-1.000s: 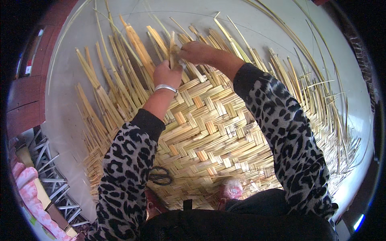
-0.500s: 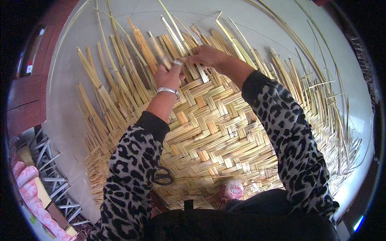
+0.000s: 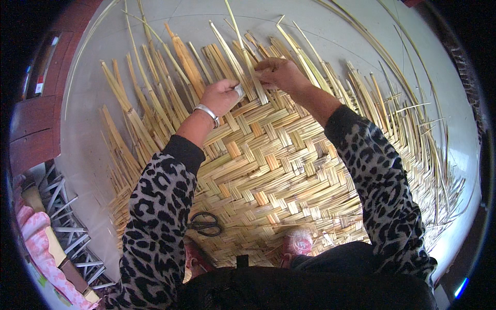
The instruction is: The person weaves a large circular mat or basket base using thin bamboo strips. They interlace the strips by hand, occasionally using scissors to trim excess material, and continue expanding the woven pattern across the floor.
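A mat of woven reed strips (image 3: 268,155) spreads over the floor beneath me, and its loose strip ends fan out at the far edge. My left hand (image 3: 219,97), with a silver bangle (image 3: 209,113) at the wrist, hovers over the mat's far edge. Its fingers are curled in, a whitish band shows at its fingertips, and whatever they hold is hidden. Just to the right, my right hand (image 3: 281,75) has bent fingers closed at the base of a pale upright reed strip (image 3: 246,54). Dark-handled scissors (image 3: 205,224) lie on the mat near my left forearm.
My two shoes (image 3: 298,243) rest on the near part of the mat. Long loose strips (image 3: 372,39) curve across the grey floor (image 3: 201,18) at the upper right. Reddish-brown wood (image 3: 36,129) stands at left, above a pink cloth (image 3: 39,237) and a metal lattice (image 3: 67,227).
My left hand has let go of a reed strip, which now lies among the others, and has drawn left. My right hand has moved slightly right. The scissors show more fully.
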The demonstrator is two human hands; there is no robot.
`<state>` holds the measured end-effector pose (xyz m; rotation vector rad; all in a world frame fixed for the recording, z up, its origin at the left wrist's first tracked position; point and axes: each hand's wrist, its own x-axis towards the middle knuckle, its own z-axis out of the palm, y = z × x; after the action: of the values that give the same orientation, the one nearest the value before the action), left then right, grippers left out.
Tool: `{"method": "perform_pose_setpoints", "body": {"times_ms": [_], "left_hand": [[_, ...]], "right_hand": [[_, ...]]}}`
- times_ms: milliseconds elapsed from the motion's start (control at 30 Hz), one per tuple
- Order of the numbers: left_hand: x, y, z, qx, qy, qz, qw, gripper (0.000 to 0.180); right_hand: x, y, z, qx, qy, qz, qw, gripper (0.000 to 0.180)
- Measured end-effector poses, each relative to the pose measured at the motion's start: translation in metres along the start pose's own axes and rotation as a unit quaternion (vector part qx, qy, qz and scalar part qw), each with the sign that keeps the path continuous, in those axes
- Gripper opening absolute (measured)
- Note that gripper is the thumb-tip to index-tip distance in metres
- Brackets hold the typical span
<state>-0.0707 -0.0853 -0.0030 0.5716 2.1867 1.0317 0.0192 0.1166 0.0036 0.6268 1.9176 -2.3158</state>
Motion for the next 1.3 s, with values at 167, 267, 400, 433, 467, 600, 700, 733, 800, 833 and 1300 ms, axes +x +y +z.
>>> {"method": "perform_pose_setpoints", "body": {"times_ms": [167,267,400,433,467,600,700,733,800,833,1300], "left_hand": [[-0.036,0.009,0.011,0.032,0.169,0.105,0.979,0.028],[-0.066,0.006,0.021,0.228,0.211,0.171,0.935,0.032],[-0.093,-0.003,0.037,0.402,0.188,0.190,0.876,0.037],[-0.095,-0.004,0.039,0.417,0.192,0.199,0.866,0.039],[-0.096,-0.004,0.041,0.431,0.191,0.207,0.857,0.040],[-0.099,-0.002,0.043,0.445,0.166,0.203,0.856,0.043],[-0.099,0.003,0.037,0.461,0.142,0.206,0.851,0.039],[-0.098,0.004,0.034,0.470,0.133,0.216,0.845,0.037],[-0.092,0.008,0.027,0.469,0.115,0.230,0.845,0.036],[-0.086,0.011,0.025,0.457,0.106,0.237,0.851,0.036],[0.008,0.083,0.060,0.213,0.004,0.129,0.968,0.024]], "right_hand": [[-0.030,0.013,-0.005,-0.318,0.087,-0.071,0.941,0.029],[-0.037,0.015,-0.001,-0.364,0.119,-0.112,0.917,0.027],[-0.036,0.014,0.000,-0.404,0.116,-0.120,0.899,0.025],[-0.036,0.014,0.000,-0.418,0.117,-0.118,0.893,0.025],[-0.037,0.015,0.000,-0.416,0.115,-0.123,0.894,0.025],[-0.043,0.018,0.001,-0.411,0.113,-0.162,0.890,0.025],[-0.041,0.017,-0.002,-0.421,0.116,-0.174,0.882,0.025],[-0.040,0.017,-0.004,-0.428,0.114,-0.181,0.878,0.025],[-0.036,0.014,-0.015,-0.337,0.106,-0.104,0.930,0.022],[-0.034,0.013,-0.021,-0.294,0.106,-0.061,0.948,0.021],[-0.032,-0.027,-0.081,-0.255,-0.123,-0.069,0.957,0.020]]}}
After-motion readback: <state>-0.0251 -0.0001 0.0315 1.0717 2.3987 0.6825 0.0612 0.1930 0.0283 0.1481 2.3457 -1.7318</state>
